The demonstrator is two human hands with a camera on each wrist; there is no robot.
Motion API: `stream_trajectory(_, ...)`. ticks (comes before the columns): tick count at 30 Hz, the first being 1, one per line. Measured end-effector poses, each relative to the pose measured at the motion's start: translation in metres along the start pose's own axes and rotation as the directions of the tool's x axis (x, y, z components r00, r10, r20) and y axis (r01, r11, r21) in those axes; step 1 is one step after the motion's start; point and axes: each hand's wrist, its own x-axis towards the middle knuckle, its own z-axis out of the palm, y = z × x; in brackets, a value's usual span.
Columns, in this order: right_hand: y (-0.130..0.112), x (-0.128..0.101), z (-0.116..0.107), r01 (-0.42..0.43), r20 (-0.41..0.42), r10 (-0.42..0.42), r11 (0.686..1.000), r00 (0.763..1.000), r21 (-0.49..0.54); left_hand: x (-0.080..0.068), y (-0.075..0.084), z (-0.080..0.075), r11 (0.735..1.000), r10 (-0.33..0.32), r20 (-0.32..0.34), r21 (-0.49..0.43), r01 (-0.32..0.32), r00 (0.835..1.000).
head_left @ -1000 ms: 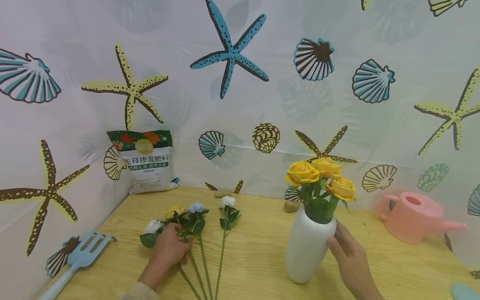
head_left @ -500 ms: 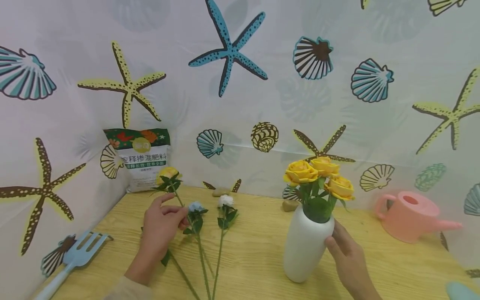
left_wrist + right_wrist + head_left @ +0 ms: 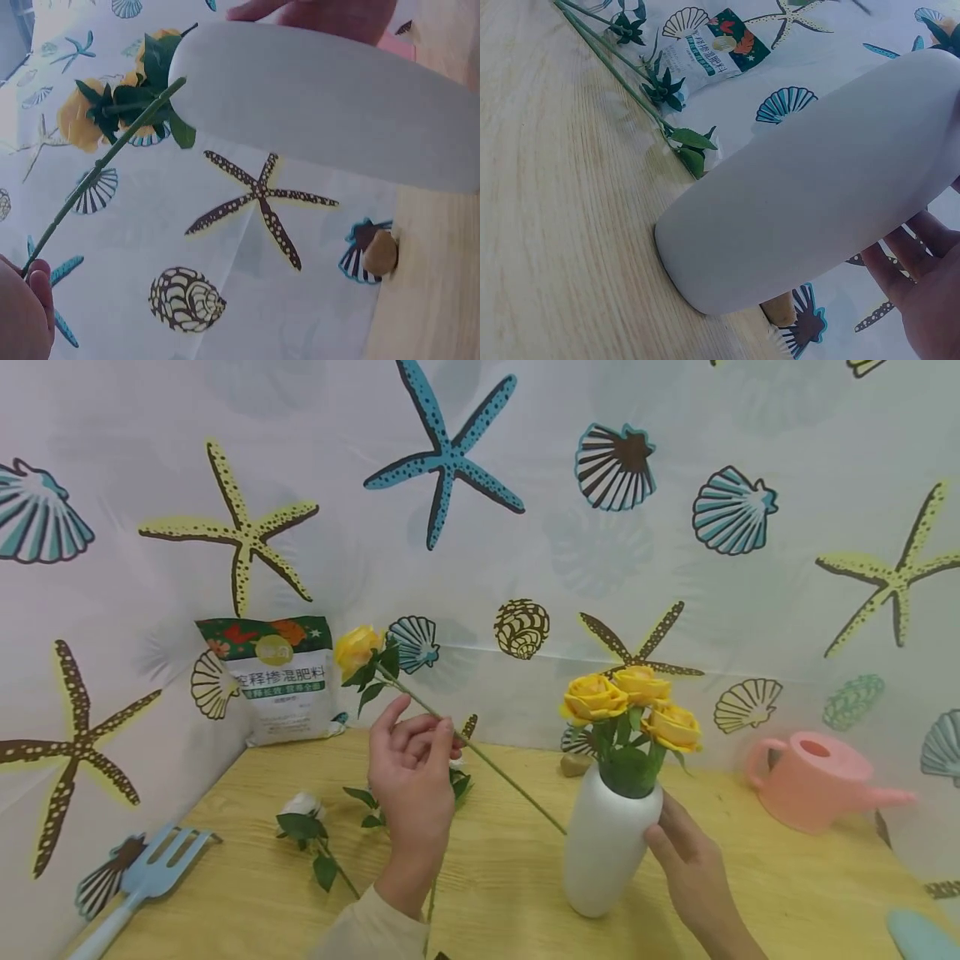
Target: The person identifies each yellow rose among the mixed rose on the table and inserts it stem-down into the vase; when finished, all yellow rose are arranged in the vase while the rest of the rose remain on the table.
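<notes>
My left hand [image 3: 412, 768] pinches the green stem of a yellow rose [image 3: 356, 652] above the table. The bloom points up and left, and the stem [image 3: 105, 161] slants down to the right, its lower end overlapping the vase's side in the head view. My right hand [image 3: 693, 868] holds the white vase [image 3: 607, 852] from the right, thumb on the near side and fingers behind. Several yellow roses [image 3: 632, 706] stand in the vase, which leans slightly on the table. A white rose [image 3: 302, 810] lies at left; other flowers are partly hidden behind my left hand.
At the back left stands a fertilizer bag [image 3: 288, 693]. A light blue hand fork [image 3: 157, 864] lies along the left side. The pink watering can [image 3: 817, 781] is at right, and a stone [image 3: 574, 765] sits behind the vase. A patterned sheet hangs behind.
My left hand has picked the yellow rose up from among the flowers on the table, lifted it and carried it right toward the vase. My right hand stays on the vase.
</notes>
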Motion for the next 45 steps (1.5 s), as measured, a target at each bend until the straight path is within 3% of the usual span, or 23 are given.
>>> stream_trajectory(8, -0.002, 0.0, 0.0, 0.023, 0.005, -0.023, 1.0, 1.0, 0.001, -0.005, 0.008, 0.041, 0.973, 0.166, -0.021, -0.158, -0.167, 0.986)
stream_trajectory(13, -0.003, 0.0, -0.001, 0.04, 0.009, -0.04, 0.999, 0.999, 0.014, -0.01, 0.006, 0.053, 0.956, 0.226, -0.034, -0.182, -0.228, 0.974)
stream_trajectory(16, -0.001, 0.0, -0.002, 0.042, 0.02, -0.043, 0.999, 0.999, 0.027, -0.014, 0.002, 0.056, 0.955, 0.243, -0.006, -0.175, -0.241, 0.97)
stream_trajectory(19, 0.0, 0.001, -0.002, 0.043, 0.022, -0.044, 0.999, 0.999, 0.034, -0.019, -0.003, 0.059, 0.959, 0.245, 0.06, -0.161, -0.233, 0.968)
stream_trajectory(23, 0.0, 0.0, -0.002, 0.051, 0.008, -0.052, 0.998, 0.999, 0.039, -0.028, -0.012, 0.062, 0.974, 0.195, 0.147, -0.146, -0.174, 0.97)
stream_trajectory(30, -0.002, -0.001, 0.0, 0.051, 0.008, -0.051, 0.998, 0.999, 0.047, -0.041, -0.024, 0.065, 0.986, 0.148, 0.231, -0.106, -0.127, 0.961)
stream_trajectory(39, 0.0, 0.0, -0.001, 0.041, 0.004, -0.041, 0.999, 0.999, 0.025, -0.05, -0.035, 0.069, 0.981, 0.162, 0.375, 0.037, -0.19, 0.913)
stream_trajectory(45, -0.001, 0.0, -0.001, 0.039, -0.005, -0.039, 0.999, 0.999, 0.03, -0.054, -0.039, 0.068, 0.967, 0.184, 0.439, 0.078, -0.241, 0.879)
